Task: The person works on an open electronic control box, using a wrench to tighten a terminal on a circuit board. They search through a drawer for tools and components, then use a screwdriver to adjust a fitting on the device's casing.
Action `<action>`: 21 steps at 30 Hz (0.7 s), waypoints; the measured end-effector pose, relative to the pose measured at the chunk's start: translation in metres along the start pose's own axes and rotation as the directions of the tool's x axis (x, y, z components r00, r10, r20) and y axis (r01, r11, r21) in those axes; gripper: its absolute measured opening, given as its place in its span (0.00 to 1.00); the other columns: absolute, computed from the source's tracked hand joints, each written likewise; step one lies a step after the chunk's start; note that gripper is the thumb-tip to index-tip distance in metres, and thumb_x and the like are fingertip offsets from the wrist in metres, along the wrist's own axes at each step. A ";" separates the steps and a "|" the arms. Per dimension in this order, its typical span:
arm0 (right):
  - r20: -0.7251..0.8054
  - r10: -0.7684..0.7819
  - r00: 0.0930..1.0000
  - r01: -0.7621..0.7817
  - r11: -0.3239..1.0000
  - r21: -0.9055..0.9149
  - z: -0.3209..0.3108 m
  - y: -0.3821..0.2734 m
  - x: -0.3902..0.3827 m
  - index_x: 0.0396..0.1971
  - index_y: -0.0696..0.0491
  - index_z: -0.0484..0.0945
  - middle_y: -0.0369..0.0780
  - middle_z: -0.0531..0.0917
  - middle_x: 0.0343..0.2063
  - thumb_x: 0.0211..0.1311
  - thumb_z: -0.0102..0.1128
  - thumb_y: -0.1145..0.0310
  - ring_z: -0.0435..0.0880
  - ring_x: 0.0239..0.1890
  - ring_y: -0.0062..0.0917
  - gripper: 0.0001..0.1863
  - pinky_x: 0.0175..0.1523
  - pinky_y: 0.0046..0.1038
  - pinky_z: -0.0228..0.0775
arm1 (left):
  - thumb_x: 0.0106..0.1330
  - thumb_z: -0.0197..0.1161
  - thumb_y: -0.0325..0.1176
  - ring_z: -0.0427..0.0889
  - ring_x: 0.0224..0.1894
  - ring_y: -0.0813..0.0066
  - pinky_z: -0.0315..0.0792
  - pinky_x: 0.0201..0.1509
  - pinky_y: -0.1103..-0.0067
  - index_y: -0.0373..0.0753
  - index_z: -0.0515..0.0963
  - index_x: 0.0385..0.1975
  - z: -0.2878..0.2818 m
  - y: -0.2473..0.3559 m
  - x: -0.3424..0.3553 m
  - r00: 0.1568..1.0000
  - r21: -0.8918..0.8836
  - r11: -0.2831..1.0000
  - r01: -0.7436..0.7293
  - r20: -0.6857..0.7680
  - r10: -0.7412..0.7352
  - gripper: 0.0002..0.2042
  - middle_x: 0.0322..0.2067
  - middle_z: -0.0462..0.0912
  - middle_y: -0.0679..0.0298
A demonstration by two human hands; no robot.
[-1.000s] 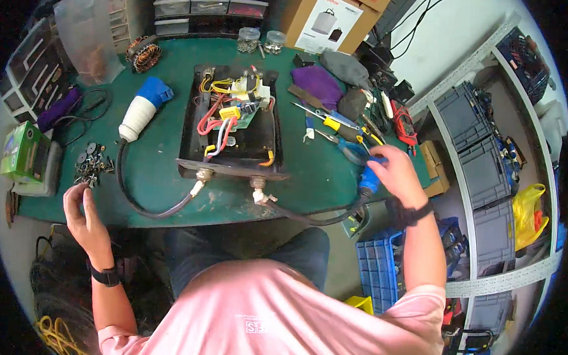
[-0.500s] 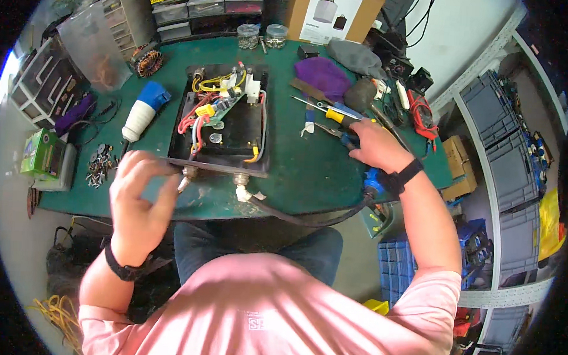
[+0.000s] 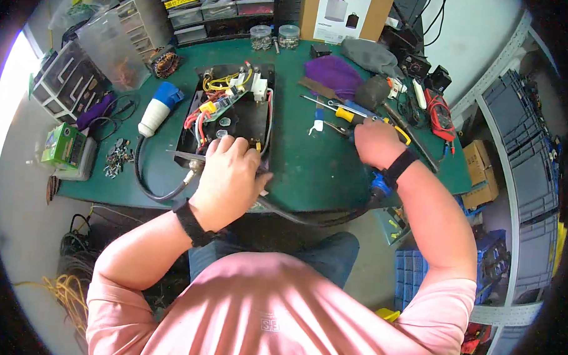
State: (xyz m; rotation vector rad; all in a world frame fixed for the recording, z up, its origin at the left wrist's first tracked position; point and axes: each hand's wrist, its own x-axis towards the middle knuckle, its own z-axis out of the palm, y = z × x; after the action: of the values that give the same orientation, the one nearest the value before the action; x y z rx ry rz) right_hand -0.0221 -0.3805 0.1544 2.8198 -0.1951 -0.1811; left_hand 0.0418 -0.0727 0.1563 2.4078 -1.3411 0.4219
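Observation:
An open black electrical box (image 3: 196,80) holds a green circuit board (image 3: 227,103) with red, yellow and grey wires. My left hand (image 3: 231,179) is curled over the box's near wall, covering one of its two cable glands. The other metal gland (image 3: 195,166) shows beside my wrist, with a black cable (image 3: 147,188) running to a white-and-blue plug (image 3: 158,109). To the right, my right hand (image 3: 378,143) closes round the handles of pliers (image 3: 339,130), whose jaws point left. Just beyond it lies a screwdriver (image 3: 344,114) with a yellow handle.
Loose screws (image 3: 119,159) lie left of the plug. A purple cloth (image 3: 331,76), a mallet (image 3: 371,91) and a red multimeter (image 3: 441,114) are on the right. Two jars (image 3: 261,38) stand at the back. A thick black cable (image 3: 307,221) runs along the table's front edge.
My left hand has moved right, from beside the left gland onto the box's near wall. My right hand has closed over the plier handles. The whole view has shifted slightly.

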 end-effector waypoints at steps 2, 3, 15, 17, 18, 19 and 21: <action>0.023 0.016 1.000 -0.016 1.000 -0.002 0.000 -0.001 0.004 0.31 0.58 0.82 0.49 0.82 0.38 0.48 0.62 0.74 0.85 0.39 0.41 0.09 0.41 0.40 0.79 | 0.51 0.71 0.36 0.72 0.43 0.57 0.66 0.49 0.65 0.35 0.80 0.29 0.003 -0.002 -0.002 1.000 0.017 1.000 -0.013 -0.023 0.013 0.12 0.34 0.74 0.58; 0.048 0.035 0.998 -0.034 0.999 -0.011 -0.003 -0.002 0.006 0.30 0.58 0.82 0.49 0.82 0.38 0.48 0.62 0.74 0.84 0.39 0.42 0.08 0.41 0.40 0.79 | 0.50 0.72 0.36 0.72 0.42 0.57 0.67 0.48 0.64 0.35 0.79 0.28 0.004 -0.002 -0.003 0.998 0.000 1.000 -0.019 -0.054 0.019 0.12 0.33 0.74 0.58; -0.063 -0.055 0.996 0.050 0.996 -0.072 0.004 -0.005 0.008 0.39 0.53 0.81 0.44 0.82 0.37 0.45 0.64 0.74 0.83 0.42 0.40 0.16 0.43 0.40 0.78 | 0.48 0.73 0.33 0.70 0.41 0.56 0.66 0.47 0.64 0.36 0.78 0.25 -0.001 -0.016 -0.016 0.993 -0.132 0.991 -0.024 -0.115 0.009 0.11 0.32 0.73 0.60; -0.041 -0.062 0.997 0.058 0.994 -0.092 0.006 -0.005 0.011 0.38 0.53 0.81 0.43 0.82 0.37 0.45 0.65 0.73 0.83 0.43 0.40 0.16 0.43 0.39 0.79 | 0.47 0.73 0.33 0.70 0.41 0.55 0.66 0.48 0.64 0.36 0.78 0.26 0.001 -0.017 -0.019 0.994 -0.125 0.992 -0.014 -0.113 0.000 0.12 0.33 0.73 0.59; -0.009 -0.063 0.998 0.062 0.994 -0.086 0.003 -0.006 0.011 0.37 0.53 0.81 0.43 0.82 0.37 0.45 0.65 0.73 0.83 0.43 0.39 0.15 0.43 0.39 0.79 | 0.47 0.73 0.34 0.71 0.42 0.55 0.66 0.50 0.63 0.36 0.78 0.27 0.001 -0.017 -0.019 0.994 -0.115 0.993 -0.008 -0.105 -0.004 0.12 0.35 0.73 0.58; 0.022 -0.064 0.998 0.066 0.995 -0.080 0.000 -0.007 0.012 0.37 0.53 0.81 0.43 0.82 0.37 0.45 0.65 0.72 0.83 0.43 0.39 0.15 0.42 0.38 0.79 | 0.47 0.74 0.34 0.71 0.43 0.54 0.67 0.51 0.63 0.36 0.79 0.29 0.001 -0.016 -0.019 0.995 -0.105 0.994 -0.002 -0.097 -0.009 0.13 0.36 0.73 0.57; 0.016 -0.060 0.998 0.061 0.996 -0.064 0.000 -0.006 0.010 0.35 0.52 0.82 0.43 0.83 0.37 0.44 0.65 0.72 0.83 0.42 0.39 0.14 0.42 0.39 0.79 | 0.47 0.74 0.34 0.71 0.47 0.52 0.66 0.54 0.62 0.35 0.79 0.34 -0.006 -0.008 -0.019 0.995 -0.124 0.992 0.016 -0.096 -0.028 0.16 0.40 0.74 0.54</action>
State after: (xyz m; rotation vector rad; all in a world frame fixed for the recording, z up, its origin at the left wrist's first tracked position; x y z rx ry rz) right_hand -0.0113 -0.3760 0.1515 2.7624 -0.1048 -0.2168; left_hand 0.0389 -0.0518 0.1519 2.2698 -1.2592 0.4327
